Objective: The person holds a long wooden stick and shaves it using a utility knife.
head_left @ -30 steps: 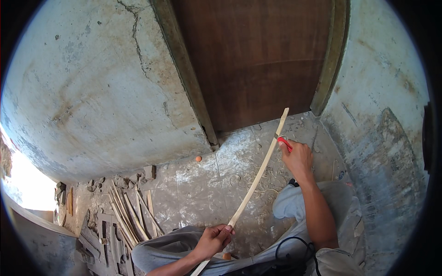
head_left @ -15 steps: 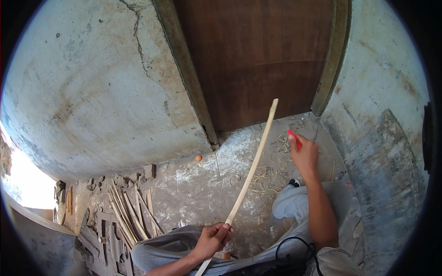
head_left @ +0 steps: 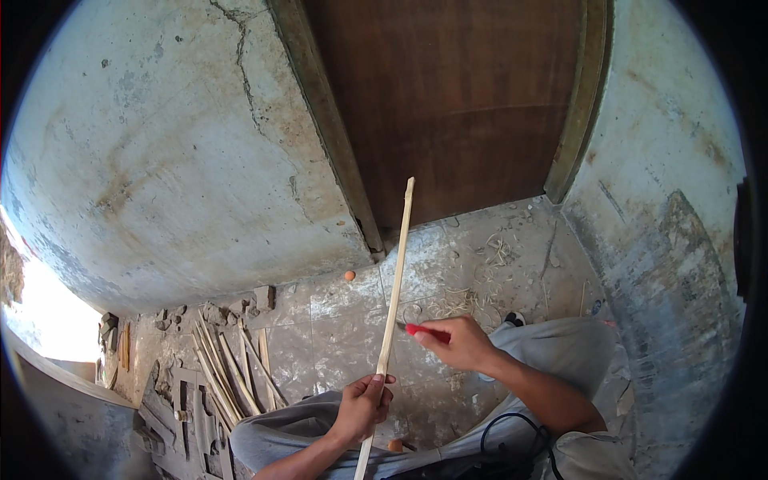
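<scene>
A long pale strip of wood or bamboo (head_left: pixel 398 280) rises from near my lap toward the door, leaning slightly right at its top. My left hand (head_left: pixel 364 408) is closed round its lower part, with the thumb on top. My right hand (head_left: pixel 460 342) grips a red-handled knife (head_left: pixel 424 330). Its short blade lies close to the strip's right side, above my left hand; whether it touches the strip I cannot tell. Thin curled shavings (head_left: pixel 456 302) lie on the floor beyond my right hand.
Several more strips (head_left: pixel 228 368) lie at the left beside my knee, next to a grey slotted panel (head_left: pixel 188 416). A small orange ball-like thing (head_left: pixel 350 275) and rubble (head_left: pixel 260 298) sit by the cracked wall (head_left: pixel 184 160). Ahead stands a brown door (head_left: pixel 448 104).
My right hand has come down and left with the knife, from over the shavings to the strip. The strip's upper end has swung left, becoming more upright.
</scene>
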Motion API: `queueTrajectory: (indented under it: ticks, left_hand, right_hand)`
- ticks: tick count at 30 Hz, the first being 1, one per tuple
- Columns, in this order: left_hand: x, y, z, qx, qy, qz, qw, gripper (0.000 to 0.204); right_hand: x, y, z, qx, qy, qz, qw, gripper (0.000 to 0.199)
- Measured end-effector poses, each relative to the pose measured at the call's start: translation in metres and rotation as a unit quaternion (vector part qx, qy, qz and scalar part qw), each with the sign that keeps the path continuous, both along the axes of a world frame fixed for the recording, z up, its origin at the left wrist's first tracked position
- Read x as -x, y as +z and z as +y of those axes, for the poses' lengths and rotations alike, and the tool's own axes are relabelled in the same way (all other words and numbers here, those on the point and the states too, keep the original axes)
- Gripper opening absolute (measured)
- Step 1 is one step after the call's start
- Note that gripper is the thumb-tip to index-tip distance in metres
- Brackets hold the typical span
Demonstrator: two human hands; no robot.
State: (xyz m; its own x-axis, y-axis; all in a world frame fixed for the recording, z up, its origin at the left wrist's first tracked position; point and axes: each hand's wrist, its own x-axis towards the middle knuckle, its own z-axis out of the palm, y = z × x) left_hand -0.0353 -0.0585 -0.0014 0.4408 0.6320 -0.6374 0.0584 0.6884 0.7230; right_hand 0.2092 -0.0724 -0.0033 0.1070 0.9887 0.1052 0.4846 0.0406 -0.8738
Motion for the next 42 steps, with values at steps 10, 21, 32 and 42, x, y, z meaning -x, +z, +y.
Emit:
queueTrajectory:
  ticks: [10, 21, 32, 42]
  left_hand:
    - [0.001, 0.000, 0.000, -0.014, -0.023, -0.025, 0.999, 0.029]
    - [0.002, 0.000, -0.004, 0.003, -0.045, -0.026, 0.999, 0.027]
    - [0.001, 0.003, -0.004, -0.015, -0.054, -0.015, 0.998, 0.028]
    - [-0.002, 0.010, -0.018, 0.000, -0.079, 0.011, 0.997, 0.028]
  right_hand:
    - [0.004, -0.004, -0.002, 0.005, 0.058, -0.128, 0.990, 0.037]
    - [-0.006, -0.002, 0.003, -0.007, 0.012, -0.167, 0.986, 0.034]
    - [-0.009, -0.001, 0.005, -0.047, -0.018, -0.203, 0.978, 0.036]
    - [-0.037, -0.007, 0.021, -0.048, -0.114, -0.210, 0.970, 0.032]
